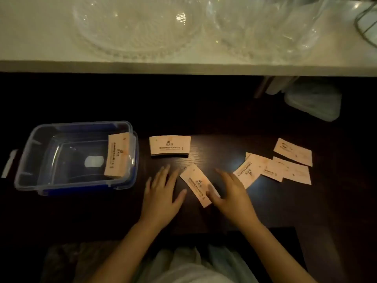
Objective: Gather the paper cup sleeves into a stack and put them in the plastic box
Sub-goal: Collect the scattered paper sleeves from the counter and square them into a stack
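Observation:
A clear plastic box (28,160) with blue clips sits at the left of the dark table, and a stack of tan paper cup sleeves (118,156) leans against its right inner wall. Another stack of sleeves (169,145) lies just right of the box. One loose sleeve (195,183) lies tilted between my hands. My left hand (162,193) rests flat and open beside its left end. My right hand (230,193) has its thumb pressing on the sleeve's near end, fingers spread. Several more loose sleeves (285,166) are scattered to the right.
A white shelf (183,67) overhangs the table's far side and carries clear glass bowls (134,27). A translucent lidded container (314,103) sits in the shadow at the back right. A white tab (9,163) lies left of the box.

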A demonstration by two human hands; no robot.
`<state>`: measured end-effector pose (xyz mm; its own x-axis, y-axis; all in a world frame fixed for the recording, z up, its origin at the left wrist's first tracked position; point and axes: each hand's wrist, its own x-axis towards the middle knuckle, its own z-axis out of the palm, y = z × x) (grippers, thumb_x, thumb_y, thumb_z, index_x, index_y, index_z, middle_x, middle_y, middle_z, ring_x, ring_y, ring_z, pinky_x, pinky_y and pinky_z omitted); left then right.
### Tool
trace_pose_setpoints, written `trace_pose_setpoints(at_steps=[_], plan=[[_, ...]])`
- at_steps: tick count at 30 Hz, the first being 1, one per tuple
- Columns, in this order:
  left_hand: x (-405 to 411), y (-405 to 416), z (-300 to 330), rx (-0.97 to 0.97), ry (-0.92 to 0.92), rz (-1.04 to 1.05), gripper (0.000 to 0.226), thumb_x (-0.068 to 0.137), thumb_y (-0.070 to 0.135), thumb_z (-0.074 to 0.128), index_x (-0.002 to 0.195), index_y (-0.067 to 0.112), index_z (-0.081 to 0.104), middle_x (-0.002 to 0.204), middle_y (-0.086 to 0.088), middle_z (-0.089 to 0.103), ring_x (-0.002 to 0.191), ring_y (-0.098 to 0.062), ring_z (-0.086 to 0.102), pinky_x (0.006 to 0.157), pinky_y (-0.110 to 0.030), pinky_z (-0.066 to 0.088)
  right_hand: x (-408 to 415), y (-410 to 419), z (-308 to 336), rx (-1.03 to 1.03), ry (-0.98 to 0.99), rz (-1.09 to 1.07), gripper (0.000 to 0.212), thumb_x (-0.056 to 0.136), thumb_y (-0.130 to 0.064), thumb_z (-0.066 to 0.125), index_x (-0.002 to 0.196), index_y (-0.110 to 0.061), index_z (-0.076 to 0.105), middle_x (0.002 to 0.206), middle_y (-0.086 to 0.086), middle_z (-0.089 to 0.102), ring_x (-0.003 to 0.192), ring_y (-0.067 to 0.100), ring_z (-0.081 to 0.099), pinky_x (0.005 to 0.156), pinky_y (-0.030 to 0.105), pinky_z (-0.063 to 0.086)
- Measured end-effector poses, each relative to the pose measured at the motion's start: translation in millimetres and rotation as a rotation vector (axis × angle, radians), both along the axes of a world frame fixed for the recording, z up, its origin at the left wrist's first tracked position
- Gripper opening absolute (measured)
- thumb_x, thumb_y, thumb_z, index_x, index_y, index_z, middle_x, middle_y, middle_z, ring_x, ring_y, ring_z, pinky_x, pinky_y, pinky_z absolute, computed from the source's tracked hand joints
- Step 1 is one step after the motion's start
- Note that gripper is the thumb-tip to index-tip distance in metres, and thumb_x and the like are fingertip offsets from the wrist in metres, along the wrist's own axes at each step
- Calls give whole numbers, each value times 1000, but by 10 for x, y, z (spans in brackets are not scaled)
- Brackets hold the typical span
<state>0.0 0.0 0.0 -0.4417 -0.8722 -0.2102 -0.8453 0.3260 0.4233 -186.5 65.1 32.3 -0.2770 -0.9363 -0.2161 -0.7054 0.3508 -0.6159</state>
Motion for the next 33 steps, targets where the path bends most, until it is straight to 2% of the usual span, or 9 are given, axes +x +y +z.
trace_pose_setpoints(at_steps=[7, 12, 18, 22, 25, 27, 29, 31, 33], plan=[[-164, 108, -448, -108, -227, 22, 70, 84, 60, 21, 142, 34, -10, 157, -9, 0, 141, -24, -11, 109, -63, 4, 6, 146, -282, 92, 57, -121, 60, 77, -37, 68, 128, -22, 41, 120, 1, 56, 109, 18, 53, 78, 31, 50], [-193, 153, -511, -120, -285, 39, 73, 81, 60, 28, 145, 28, 9, 153, -15, 22, 141, -30, 11, 105, -67, 13, 115, 102, -382, 61, 262, -53, 62, 72, -47, 69, 119, -13, 49, 113, 8, 59, 101, 25, 56, 66, 36, 53], [-212, 144, -504, -119, -313, 37, 74, 80, 59, 30, 145, 28, 11, 153, -14, 23, 141, -31, 15, 104, -67, 15, 241, 95, -454, 23, 375, -53, 52, 64, -38, 80, 100, -7, 58, 100, 14, 62, 88, 28, 58, 59, 35, 54], [-213, 133, -532, -146, -321, 41, 74, 80, 59, 30, 144, 29, 9, 153, -14, 22, 142, -30, 13, 105, -67, 15, 222, 79, -474, 46, 191, -102, 42, 76, -29, 71, 106, -11, 48, 105, 12, 60, 95, 26, 57, 66, 36, 54], [-218, 135, -539, -138, -318, 34, 73, 81, 59, 29, 144, 29, 9, 154, -13, 21, 142, -29, 12, 105, -66, 13, 95, 102, -470, 26, -166, -230, 25, 87, -15, 59, 110, -16, 47, 113, 9, 65, 98, 22, 63, 70, 34, 58], [-220, 141, -532, -127, -320, 35, 72, 81, 59, 29, 143, 30, 7, 155, -12, 18, 142, -27, 8, 106, -65, 9, -45, 142, -457, 14, -370, -351, 23, 88, -11, 56, 110, -20, 53, 115, 5, 64, 100, 14, 60, 73, 26, 55], [-202, 138, -533, -122, -301, 46, 73, 82, 59, 30, 143, 31, 1, 157, -8, 8, 142, -22, -4, 108, -61, -1, -191, 186, -430, 25, -526, -413, 26, 88, -9, 56, 108, -25, 57, 111, -4, 62, 101, 8, 56, 80, 29, 56], [-236, 109, -497, -82, -128, 119, 72, 84, 54, 36, 145, 26, 10, 157, -5, 8, 142, -17, -7, 110, -53, -8, -327, 222, -405, 35, -606, -406, 28, 88, -6, 56, 107, -26, 59, 106, -10, 60, 103, 11, 57, 84, 37, 57], [-349, 81, -380, -23, 189, 264, 66, 85, 46, 42, 142, 16, 28, 154, -6, 23, 142, -17, 7, 113, -42, 2, -428, 253, -373, 51, -634, -374, 29, 88, -4, 55, 107, -25, 60, 109, -7, 58, 103, 11, 57, 84, 33, 56]])
